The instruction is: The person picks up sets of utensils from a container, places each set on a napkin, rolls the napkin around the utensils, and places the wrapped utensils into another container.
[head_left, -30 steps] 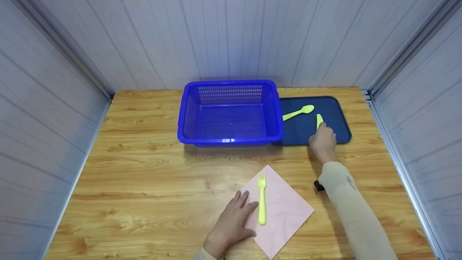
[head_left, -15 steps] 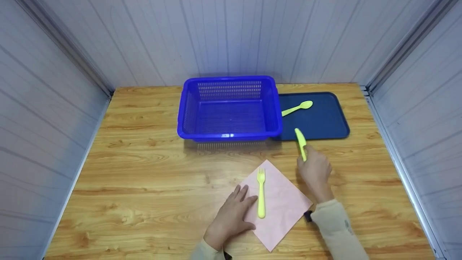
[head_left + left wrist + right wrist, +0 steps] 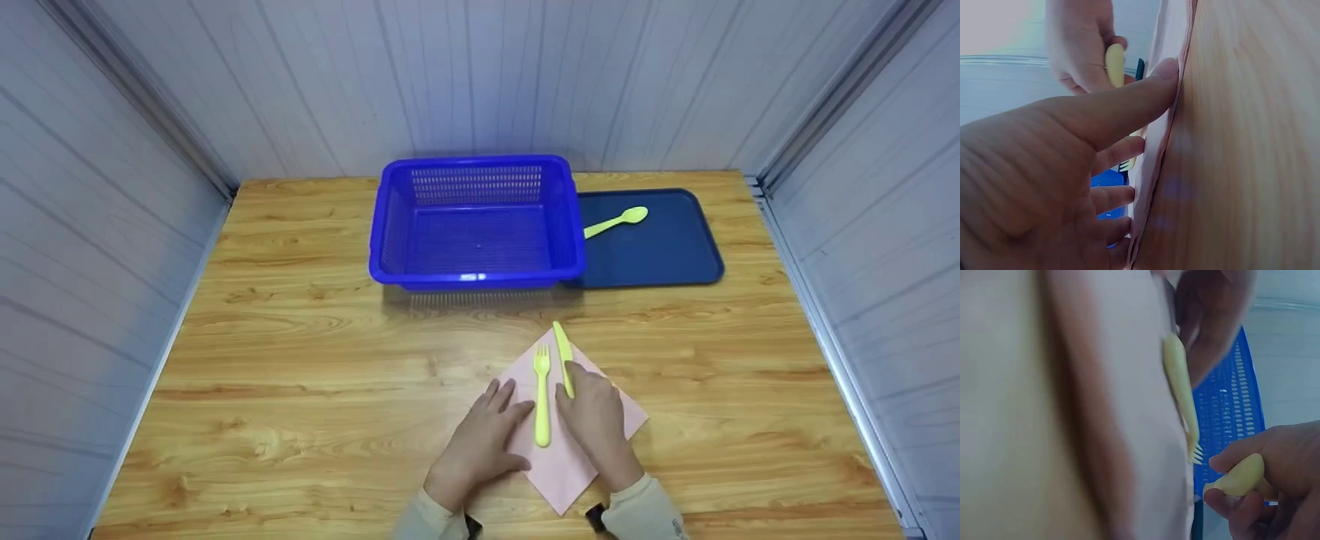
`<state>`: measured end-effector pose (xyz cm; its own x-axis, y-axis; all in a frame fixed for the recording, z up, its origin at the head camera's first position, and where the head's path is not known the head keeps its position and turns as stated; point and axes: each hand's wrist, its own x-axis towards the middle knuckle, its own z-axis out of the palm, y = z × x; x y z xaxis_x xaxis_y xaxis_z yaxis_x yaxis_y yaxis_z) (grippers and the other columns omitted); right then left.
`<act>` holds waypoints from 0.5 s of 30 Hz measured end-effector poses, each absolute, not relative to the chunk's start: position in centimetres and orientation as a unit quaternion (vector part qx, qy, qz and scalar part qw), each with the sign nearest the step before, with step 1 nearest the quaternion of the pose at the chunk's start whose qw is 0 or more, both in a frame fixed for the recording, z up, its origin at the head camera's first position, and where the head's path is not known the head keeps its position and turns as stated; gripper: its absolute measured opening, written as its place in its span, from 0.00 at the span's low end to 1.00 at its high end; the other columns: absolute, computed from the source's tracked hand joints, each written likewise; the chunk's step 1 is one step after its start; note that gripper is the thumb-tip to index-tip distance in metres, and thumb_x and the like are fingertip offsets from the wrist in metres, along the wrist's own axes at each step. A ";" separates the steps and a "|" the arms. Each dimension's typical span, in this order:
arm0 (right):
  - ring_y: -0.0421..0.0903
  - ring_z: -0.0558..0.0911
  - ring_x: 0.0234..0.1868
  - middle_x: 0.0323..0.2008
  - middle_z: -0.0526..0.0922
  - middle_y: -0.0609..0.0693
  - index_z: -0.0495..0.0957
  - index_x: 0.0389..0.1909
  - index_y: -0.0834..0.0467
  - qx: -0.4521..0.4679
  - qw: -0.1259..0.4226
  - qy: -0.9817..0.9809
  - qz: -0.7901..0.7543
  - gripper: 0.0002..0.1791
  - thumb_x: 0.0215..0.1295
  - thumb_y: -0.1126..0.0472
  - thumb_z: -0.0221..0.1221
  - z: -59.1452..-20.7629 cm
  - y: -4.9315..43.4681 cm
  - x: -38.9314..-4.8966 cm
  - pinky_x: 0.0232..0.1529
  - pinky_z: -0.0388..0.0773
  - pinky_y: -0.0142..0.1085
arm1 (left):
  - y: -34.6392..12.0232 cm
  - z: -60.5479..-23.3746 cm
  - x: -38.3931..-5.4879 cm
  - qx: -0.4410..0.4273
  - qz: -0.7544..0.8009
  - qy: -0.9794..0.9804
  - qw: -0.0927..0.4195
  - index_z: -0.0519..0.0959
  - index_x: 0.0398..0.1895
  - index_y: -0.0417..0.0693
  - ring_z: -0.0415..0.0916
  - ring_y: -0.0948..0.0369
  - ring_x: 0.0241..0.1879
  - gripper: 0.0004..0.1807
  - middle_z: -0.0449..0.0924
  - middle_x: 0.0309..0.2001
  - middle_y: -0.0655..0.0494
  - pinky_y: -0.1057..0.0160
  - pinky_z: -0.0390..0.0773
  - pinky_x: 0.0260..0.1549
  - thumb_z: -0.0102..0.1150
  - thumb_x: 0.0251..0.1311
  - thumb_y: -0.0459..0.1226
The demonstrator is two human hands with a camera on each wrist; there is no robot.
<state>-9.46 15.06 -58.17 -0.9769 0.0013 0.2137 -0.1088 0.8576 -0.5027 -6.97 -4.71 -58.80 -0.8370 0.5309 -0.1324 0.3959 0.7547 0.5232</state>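
A pink napkin lies on the wooden table with one corner toward the person. On it rests a yellow fork, tines pointing away. My left hand lies with spread fingers on the napkin's left edge, thumb and fingertips touching it in the left wrist view. My right hand pinches a yellow table knife by its handle, over the napkin just right of the fork. The knife's blade points away; in the right wrist view its handle end shows between thumb and fingers, apart from the napkin.
A blue plastic basket stands at the back middle of the table. Right of it lies a dark blue tray, partly hidden behind the basket, with a yellow spoon on it. Pale panel walls enclose the table at the back and sides.
My right hand has lifted the knife off the tray and carried it left and toward the person, over the napkin beside the fork. The left hand has stayed on the napkin.
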 end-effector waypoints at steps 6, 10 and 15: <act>0.54 0.82 0.24 0.29 0.84 0.61 0.82 0.46 0.65 0.018 0.093 -0.961 0.262 0.18 0.54 0.63 0.68 -58.6 14.4 -8.8 0.22 0.80 0.47 | -4.7 -58.9 -7.2 0.258 0.246 0.925 0.129 0.70 0.67 0.51 0.45 0.40 0.72 0.47 0.54 0.73 0.39 0.45 0.53 0.68 0.77 0.40 0.51; 0.57 0.84 0.27 0.31 0.84 0.62 0.82 0.47 0.64 0.017 0.081 -0.962 0.262 0.19 0.54 0.62 0.69 -59.0 14.2 -8.2 0.25 0.80 0.48 | -4.7 -59.1 -7.0 0.255 0.246 0.926 0.132 0.70 0.67 0.52 0.45 0.40 0.72 0.48 0.54 0.73 0.39 0.45 0.53 0.68 0.78 0.38 0.51; 0.56 0.83 0.27 0.30 0.84 0.61 0.82 0.47 0.65 0.022 0.082 -0.961 0.263 0.20 0.53 0.62 0.70 -59.2 13.9 -8.0 0.25 0.80 0.48 | -4.8 -59.2 -6.9 0.251 0.252 0.926 0.129 0.70 0.67 0.53 0.44 0.41 0.73 0.48 0.53 0.73 0.40 0.45 0.52 0.68 0.78 0.38 0.50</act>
<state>-7.99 13.93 -59.17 -0.9856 0.0011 0.1692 -0.0853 0.8603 -0.5026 -6.87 -4.76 -59.19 -0.8403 0.5304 -0.1120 0.4003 0.7465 0.5316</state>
